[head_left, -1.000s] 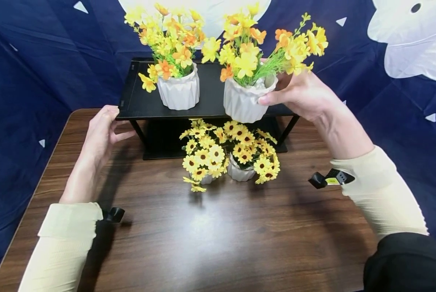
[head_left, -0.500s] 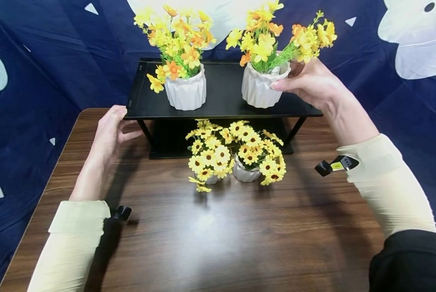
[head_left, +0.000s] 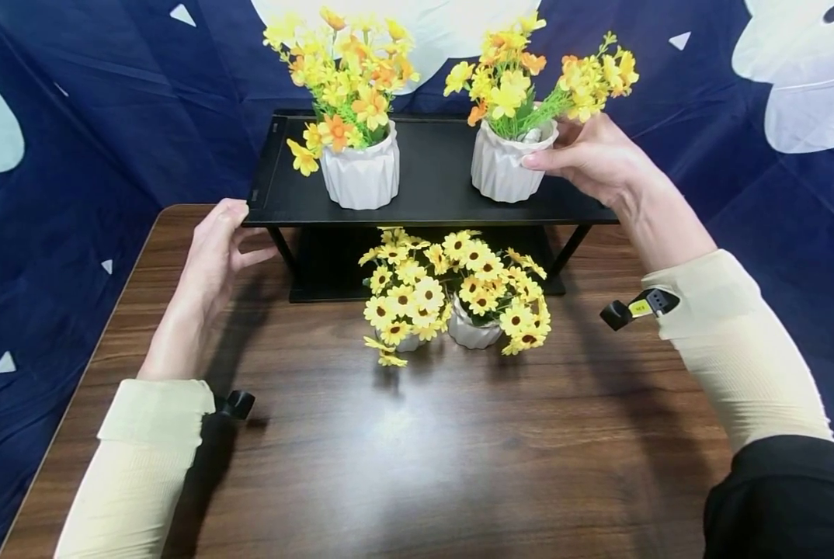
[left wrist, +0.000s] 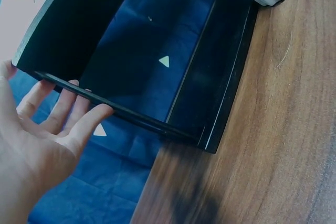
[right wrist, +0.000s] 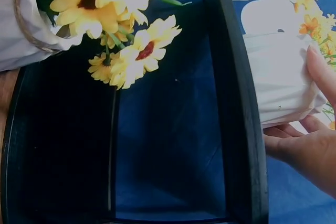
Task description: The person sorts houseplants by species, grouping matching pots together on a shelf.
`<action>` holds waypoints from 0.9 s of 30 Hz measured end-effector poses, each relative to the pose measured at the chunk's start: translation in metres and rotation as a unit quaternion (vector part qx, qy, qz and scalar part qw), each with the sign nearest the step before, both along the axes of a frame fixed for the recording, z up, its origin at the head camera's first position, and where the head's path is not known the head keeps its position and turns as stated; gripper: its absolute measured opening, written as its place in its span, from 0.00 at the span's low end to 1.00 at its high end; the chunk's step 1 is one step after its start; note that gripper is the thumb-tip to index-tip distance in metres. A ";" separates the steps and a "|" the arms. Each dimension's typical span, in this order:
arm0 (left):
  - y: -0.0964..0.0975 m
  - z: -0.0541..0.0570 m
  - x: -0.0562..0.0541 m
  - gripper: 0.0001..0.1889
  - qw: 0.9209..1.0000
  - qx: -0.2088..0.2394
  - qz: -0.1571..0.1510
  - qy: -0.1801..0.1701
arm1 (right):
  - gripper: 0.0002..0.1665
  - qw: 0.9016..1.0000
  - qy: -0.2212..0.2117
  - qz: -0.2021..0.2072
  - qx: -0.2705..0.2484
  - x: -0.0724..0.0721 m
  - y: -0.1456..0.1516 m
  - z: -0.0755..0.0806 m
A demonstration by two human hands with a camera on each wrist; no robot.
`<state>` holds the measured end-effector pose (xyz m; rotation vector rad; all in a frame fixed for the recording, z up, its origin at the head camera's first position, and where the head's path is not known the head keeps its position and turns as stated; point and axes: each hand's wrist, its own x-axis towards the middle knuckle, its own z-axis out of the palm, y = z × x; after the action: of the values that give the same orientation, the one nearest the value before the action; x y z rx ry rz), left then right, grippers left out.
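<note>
The right hand [head_left: 599, 159] grips a white flowerpot [head_left: 502, 164] upright on the black shelf [head_left: 432, 171], right of a matching pot [head_left: 361, 180]. Meanwhile, the left hand [head_left: 210, 250] holds the shelf's near-left corner.

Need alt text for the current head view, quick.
The right hand grips a white pot of yellow and orange flowers at the top right of a black shelf, while the left hand holds the shelf's left end. A similar pot stands at top left; two pots of yellow, dark-centred flowers stand in front on a wooden table.
</note>
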<state>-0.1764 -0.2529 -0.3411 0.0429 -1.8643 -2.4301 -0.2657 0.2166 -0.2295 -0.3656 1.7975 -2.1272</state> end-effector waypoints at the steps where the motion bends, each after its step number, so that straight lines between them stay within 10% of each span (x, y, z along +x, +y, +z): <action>1: 0.000 0.000 0.000 0.06 1.000 -0.002 0.000 -0.001 | 0.41 1.000 -0.003 -0.002 0.000 -0.001 0.001 -0.001; 27: 0.000 -0.001 -0.002 0.07 1.000 -0.012 0.002 -0.001 | 0.39 1.000 -0.020 0.005 0.006 -0.004 0.008 -0.008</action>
<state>-0.1780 -0.2527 -0.3418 0.0477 -1.8936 -2.4051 -0.2693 0.2245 -0.2376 -0.3271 1.7816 -2.1024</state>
